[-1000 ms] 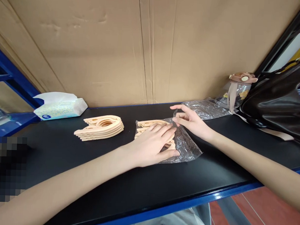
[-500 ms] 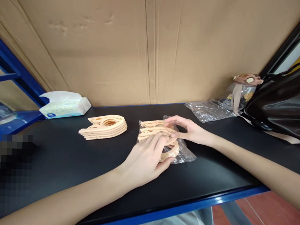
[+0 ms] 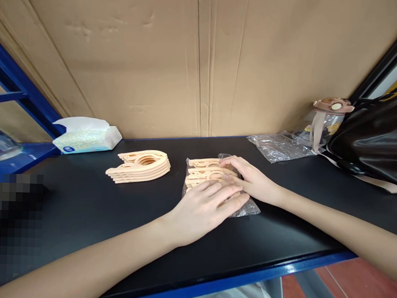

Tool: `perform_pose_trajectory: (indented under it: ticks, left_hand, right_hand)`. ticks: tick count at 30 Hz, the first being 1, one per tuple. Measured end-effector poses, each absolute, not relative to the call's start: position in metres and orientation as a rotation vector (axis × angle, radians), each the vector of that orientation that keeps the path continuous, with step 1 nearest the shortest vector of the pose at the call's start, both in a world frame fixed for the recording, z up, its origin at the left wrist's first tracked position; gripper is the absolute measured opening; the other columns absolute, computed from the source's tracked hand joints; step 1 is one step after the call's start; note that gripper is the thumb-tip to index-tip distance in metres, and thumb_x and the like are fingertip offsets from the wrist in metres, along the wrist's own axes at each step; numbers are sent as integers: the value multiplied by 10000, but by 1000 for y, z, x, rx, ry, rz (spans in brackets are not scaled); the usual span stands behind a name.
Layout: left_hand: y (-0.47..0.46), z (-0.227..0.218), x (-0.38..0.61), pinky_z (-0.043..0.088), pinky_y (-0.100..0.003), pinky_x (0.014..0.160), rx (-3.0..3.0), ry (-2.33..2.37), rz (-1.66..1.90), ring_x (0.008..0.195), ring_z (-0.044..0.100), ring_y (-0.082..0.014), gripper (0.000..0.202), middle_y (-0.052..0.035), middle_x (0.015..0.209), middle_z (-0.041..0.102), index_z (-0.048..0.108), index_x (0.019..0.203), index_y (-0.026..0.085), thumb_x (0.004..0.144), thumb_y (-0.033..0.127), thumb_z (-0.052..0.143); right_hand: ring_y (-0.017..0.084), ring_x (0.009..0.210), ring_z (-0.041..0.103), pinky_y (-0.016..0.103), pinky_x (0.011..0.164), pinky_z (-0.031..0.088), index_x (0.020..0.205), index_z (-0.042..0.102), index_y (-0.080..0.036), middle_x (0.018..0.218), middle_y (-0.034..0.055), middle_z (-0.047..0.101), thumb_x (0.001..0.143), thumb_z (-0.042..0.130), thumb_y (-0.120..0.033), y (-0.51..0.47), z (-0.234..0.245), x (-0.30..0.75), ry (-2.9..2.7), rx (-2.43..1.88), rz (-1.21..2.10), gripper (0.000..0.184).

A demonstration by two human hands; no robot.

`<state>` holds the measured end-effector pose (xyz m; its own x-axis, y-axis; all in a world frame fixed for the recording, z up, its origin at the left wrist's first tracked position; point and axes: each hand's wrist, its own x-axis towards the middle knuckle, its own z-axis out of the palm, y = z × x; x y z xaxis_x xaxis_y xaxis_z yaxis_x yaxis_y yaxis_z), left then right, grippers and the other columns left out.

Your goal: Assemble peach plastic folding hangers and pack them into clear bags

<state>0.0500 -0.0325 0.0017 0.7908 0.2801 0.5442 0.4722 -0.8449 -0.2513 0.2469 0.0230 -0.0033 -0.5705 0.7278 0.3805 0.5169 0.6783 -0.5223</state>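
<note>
A clear plastic bag [image 3: 248, 207] holding a stack of peach plastic hangers [image 3: 202, 168] lies in the middle of the black shelf [image 3: 86, 206]. My left hand [image 3: 204, 208] lies flat on the near end of that stack, fingers stretched out. My right hand [image 3: 248, 179] rests on the stack's right side, fingers extended over the bag. A second, unbagged stack of peach hangers [image 3: 141, 165] sits to the left, apart from both hands.
A tissue pack [image 3: 86, 136] is at the back left. At the back right lie an empty clear bag [image 3: 276, 145], a drinking bottle with a brown lid [image 3: 326, 118] and a black handbag [image 3: 371, 142]. A cardboard wall [image 3: 201, 62] backs the shelf.
My right hand let go of the bag's raised flap and came down onto the stack. My left hand gripped the hangers, then flattened on them. The bag is folded tighter around the stack.
</note>
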Motion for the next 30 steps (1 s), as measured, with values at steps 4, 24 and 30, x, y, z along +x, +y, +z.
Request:
perform_pose_trajectory:
  ticks: [4,24,30]
  left_hand:
    - [-33,3,53,457,-324,986,-2573,-510,-718,1088,595,-183,261,-56,1179,656,588,1180,155,954,143,458]
    - [-30,5,51,457,-322,909,-2875,-592,-692,916,590,-177,210,-49,1017,666,633,890,164,951,265,459]
    - [-26,1,49,444,-334,945,-2921,-704,-741,1009,577,-173,127,-20,1039,669,606,970,187,949,250,498]
  right_hand:
    - [245,1138,492,457,991,392,1149,511,-245,1209,73,563,979,382,-397,20,-5,243,-2341,-990,389,262]
    - [205,1348,375,466,1114,265,1312,500,-293,1430,35,469,997,296,-452,34,-7,255,-2421,-967,474,407]
    - [238,1338,390,493,1089,289,1369,451,-312,1425,43,478,976,366,-440,41,-10,258,-2466,-923,379,423]
